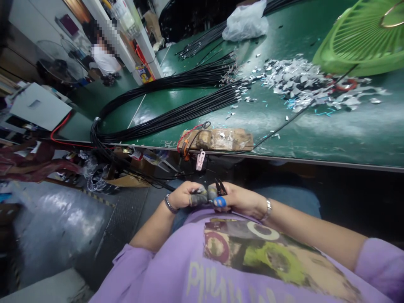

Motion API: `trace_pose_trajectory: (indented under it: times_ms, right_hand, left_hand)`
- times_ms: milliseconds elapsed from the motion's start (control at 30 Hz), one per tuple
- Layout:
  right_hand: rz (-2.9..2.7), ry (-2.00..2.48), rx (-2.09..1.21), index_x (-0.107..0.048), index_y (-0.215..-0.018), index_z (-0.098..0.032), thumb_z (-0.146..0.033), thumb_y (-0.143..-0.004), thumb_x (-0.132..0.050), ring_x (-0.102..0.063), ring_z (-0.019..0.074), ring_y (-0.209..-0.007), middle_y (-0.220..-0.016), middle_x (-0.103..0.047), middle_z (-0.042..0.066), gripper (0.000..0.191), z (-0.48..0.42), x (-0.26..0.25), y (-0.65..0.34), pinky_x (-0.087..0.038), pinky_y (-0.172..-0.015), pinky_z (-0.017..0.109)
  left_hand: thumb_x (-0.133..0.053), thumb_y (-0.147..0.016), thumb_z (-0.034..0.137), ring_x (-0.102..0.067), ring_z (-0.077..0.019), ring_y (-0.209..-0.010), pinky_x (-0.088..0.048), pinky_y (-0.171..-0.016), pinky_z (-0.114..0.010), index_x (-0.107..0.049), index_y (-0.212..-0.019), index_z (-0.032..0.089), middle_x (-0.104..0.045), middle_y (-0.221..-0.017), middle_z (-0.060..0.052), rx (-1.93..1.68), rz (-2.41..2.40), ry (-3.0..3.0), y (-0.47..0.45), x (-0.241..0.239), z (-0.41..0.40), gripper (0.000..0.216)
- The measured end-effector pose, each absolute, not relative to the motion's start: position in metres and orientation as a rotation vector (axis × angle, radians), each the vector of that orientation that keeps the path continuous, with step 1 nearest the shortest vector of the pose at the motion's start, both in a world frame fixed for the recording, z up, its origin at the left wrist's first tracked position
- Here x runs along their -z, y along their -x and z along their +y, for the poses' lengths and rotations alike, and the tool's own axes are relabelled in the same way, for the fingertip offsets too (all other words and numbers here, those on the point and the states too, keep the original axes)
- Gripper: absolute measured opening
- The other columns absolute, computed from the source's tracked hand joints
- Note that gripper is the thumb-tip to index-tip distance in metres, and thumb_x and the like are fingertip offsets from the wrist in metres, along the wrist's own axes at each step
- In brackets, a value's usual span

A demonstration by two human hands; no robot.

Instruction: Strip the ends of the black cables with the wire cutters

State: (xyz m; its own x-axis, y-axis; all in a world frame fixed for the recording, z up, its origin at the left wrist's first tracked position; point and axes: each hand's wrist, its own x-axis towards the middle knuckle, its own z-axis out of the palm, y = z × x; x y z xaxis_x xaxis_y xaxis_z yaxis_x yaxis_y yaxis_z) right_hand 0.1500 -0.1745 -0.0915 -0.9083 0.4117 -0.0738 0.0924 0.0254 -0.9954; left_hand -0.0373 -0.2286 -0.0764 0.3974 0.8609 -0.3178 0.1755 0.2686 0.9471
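Close to my body, below the table edge, my left hand (pixel 188 195) is closed, its fingers in greyish coverings. A black cable (pixel 162 183) runs into it from the bundle on the left; its end is hidden at the fingertips. My right hand (pixel 235 198) meets the left one, with blue tape on its thumb. It is closed around small snips (pixel 220 187), whose two dark pointed blades stick up slightly apart. What lies between the fingertips of both hands is too small to make out.
On the green table (pixel 315 139) lie bundles of black cables (pixel 189 108), a pile of silvery scraps (pixel 296 80) and a green basket (pixel 353 40). A wooden block (pixel 233 139) sits at the front edge, with a pink-white clip (pixel 200 160) hanging below. A person (pixel 105 59) sits farther back.
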Motion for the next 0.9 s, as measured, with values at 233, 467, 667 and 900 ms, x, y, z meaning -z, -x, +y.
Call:
trace_pose_trajectory:
  times_ms: [233, 467, 667, 900]
  right_hand:
    - [-2.274, 1.073, -1.165, -0.049, -0.065, -0.019, -0.019, -0.073, -0.05, -0.053, 0.0173, -0.068, -0.068, -0.057, 0.004, 0.008, -0.138, 0.098, -0.166, -0.044, -0.065, 0.029]
    - [-2.076, 0.66, -1.634, -0.061, -0.091, -0.016, -0.032, -0.079, -0.052, -0.059, 0.0172, -0.077, -0.084, -0.066, 0.005, 0.022, -0.165, 0.093, -0.161, -0.049, -0.072, 0.03]
    - [-2.354, 0.604, -1.446, -0.052, -0.062, -0.017, -0.017, -0.07, -0.052, -0.047, 0.0126, -0.063, -0.066, -0.056, 0.001, 0.008, -0.174, 0.077, -0.155, -0.041, -0.062, 0.026]
    - [-1.937, 0.522, -2.109, -0.048, -0.063, -0.018, -0.042, -0.074, -0.053, -0.038, 0.0086, -0.047, -0.056, -0.048, -0.002, 0.027, -0.168, 0.09, -0.149, -0.034, -0.047, 0.023]
  left_hand:
    - [-0.069, -0.062, 0.061, -0.029, -0.0031, -0.041, -0.023, -0.041, -0.018, -0.049, -0.059, 0.014, -0.039, -0.045, 0.007, -0.727, 1.348, -1.154, 0.033, 0.074, -0.235, 0.051]
    - [-0.066, -0.06, 0.068, -0.027, -0.0026, -0.035, -0.02, -0.036, -0.018, -0.048, -0.06, 0.015, -0.038, -0.042, 0.008, -0.766, 1.363, -1.084, 0.031, 0.068, -0.236, 0.056]
    - [-0.069, -0.062, 0.061, -0.029, -0.0026, -0.039, -0.023, -0.039, -0.018, -0.047, -0.057, 0.014, -0.039, -0.044, 0.007, -0.637, 1.262, -1.195, 0.036, 0.072, -0.234, 0.052]
    - [-0.072, -0.058, 0.062, -0.032, -0.0035, -0.037, -0.024, -0.039, -0.019, -0.05, -0.057, 0.013, -0.041, -0.042, 0.006, -0.561, 1.151, -1.151, 0.04, 0.073, -0.229, 0.053]
